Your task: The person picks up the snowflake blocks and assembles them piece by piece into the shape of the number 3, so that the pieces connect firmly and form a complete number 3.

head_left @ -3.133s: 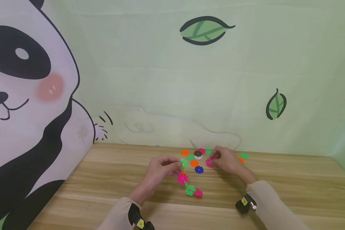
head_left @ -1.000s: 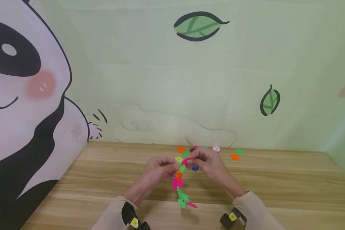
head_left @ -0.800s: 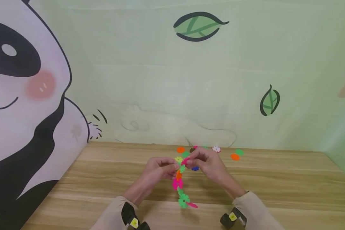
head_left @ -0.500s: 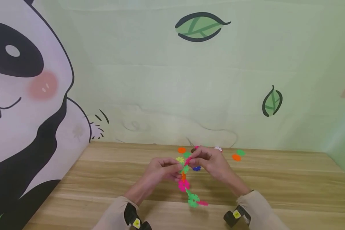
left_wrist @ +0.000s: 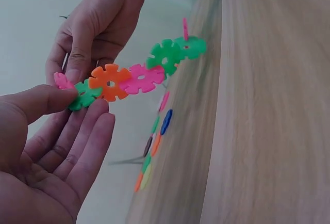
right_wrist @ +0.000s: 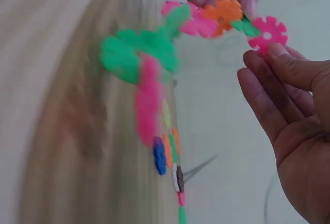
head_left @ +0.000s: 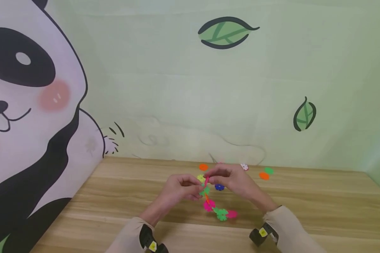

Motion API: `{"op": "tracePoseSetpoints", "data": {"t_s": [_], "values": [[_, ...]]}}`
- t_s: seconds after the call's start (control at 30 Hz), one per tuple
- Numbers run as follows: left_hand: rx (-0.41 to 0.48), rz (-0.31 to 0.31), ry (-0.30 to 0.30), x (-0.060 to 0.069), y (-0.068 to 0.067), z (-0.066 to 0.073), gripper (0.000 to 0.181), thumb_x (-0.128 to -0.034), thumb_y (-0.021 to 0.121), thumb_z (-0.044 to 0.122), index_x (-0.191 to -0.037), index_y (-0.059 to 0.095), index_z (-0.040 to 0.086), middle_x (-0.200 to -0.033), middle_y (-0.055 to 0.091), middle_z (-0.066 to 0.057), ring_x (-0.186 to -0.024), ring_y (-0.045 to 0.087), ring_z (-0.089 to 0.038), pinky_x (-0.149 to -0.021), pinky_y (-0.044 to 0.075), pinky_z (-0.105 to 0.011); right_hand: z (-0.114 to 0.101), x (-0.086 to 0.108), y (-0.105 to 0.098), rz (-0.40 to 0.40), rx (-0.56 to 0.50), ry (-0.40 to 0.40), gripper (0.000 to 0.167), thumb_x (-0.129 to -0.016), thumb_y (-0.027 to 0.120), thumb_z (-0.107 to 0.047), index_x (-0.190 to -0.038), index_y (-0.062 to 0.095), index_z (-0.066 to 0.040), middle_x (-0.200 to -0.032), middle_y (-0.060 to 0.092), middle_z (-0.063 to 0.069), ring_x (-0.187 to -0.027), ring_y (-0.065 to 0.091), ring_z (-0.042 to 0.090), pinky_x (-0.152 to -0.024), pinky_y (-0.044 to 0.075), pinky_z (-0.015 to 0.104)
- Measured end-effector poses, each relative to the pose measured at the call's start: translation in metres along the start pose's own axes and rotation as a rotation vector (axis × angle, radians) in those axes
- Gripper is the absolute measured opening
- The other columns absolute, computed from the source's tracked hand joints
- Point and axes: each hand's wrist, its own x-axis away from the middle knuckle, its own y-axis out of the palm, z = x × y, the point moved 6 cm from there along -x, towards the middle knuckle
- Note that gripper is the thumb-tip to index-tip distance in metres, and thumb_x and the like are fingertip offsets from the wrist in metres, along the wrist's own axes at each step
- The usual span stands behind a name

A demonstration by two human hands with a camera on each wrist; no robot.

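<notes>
Chain (head_left: 209,205) slants rightward below left hand (head_left: 184,188), which pinches green end disc (left_wrist: 87,96); right hand (head_left: 232,178) pinches pink disc (right_wrist: 274,26) touching it.

Discs (head_left: 203,167) obstruct mid-rear tabletop (head_left: 123,191); passage lies left.

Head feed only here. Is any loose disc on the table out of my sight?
Observer: Yes, a brown disc. The left wrist view shows it lying on the table.
Operator: OK. What the right hand pinches is edge-on for me. Does it have a centre hole?
Observer: It does. The right wrist view shows the face of that pink disc, with a hole in the middle.
</notes>
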Motion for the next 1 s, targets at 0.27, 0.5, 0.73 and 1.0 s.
{"op": "tracePoseSetpoints", "data": {"t_s": [0.27, 0.5, 0.73, 1.0], "values": [[-0.029, 0.036, -0.018, -0.001, -0.011, 0.0, 0.02, -0.0938, 0.074, 0.001, -0.107, 0.07, -0.014, -0.093, 0.076, -0.015, -0.08, 0.076, -0.024, -0.08, 0.067, -0.041, 0.015, -0.024, -0.023, 0.051, 0.157, 0.087, 0.019, -0.101, 0.072, -0.004, -0.118, 0.074, 0.003, -0.113, 0.076, 0.019, -0.102, 0.073, 0.04, -0.092, 0.063, 0.049], [-0.082, 0.043, -0.037, -0.002, -0.015, -0.001, 0.016, -0.094, 0.074, 0.003, -0.104, 0.072, -0.01, -0.095, 0.076, -0.018, -0.081, 0.077, -0.024, -0.08, 0.066, -0.04, 0.041, -0.044, -0.018, -0.007, 0.283, 0.15, 0.017, -0.1, 0.072, -0.001, -0.116, 0.075, 0.005, -0.103, 0.076, 0.011, -0.093, 0.072, 0.029, -0.085, 0.064, 0.04], [-0.091, 0.038, -0.049, -0.002, -0.015, -0.005, 0.013, -0.0928, 0.074, 0.002, -0.102, 0.072, -0.007, -0.091, 0.076, -0.014, -0.08, 0.076, -0.023, -0.078, 0.066, -0.037, 0.06, -0.055, -0.001, -0.075, 0.424, 0.134, 0.015, -0.098, 0.074, 0.0, -0.112, 0.077, 0.003, -0.104, 0.076, 0.008, -0.099, 0.07, 0.022, -0.092, 0.061, 0.039], [-0.105, 0.032, -0.059, -0.002, -0.015, -0.005, 0.013, -0.0931, 0.072, 0.002, -0.103, 0.072, -0.007, -0.09, 0.076, -0.012, -0.082, 0.077, -0.024, -0.077, 0.066, -0.036, 0.064, -0.059, 0.012, -0.086, 0.504, 0.115, 0.023, -0.092, 0.085, -0.012, -0.11, 0.079, 0.0, -0.1, 0.077, 0.005, -0.091, 0.067, 0.017, -0.085, 0.06, 0.036]]}}
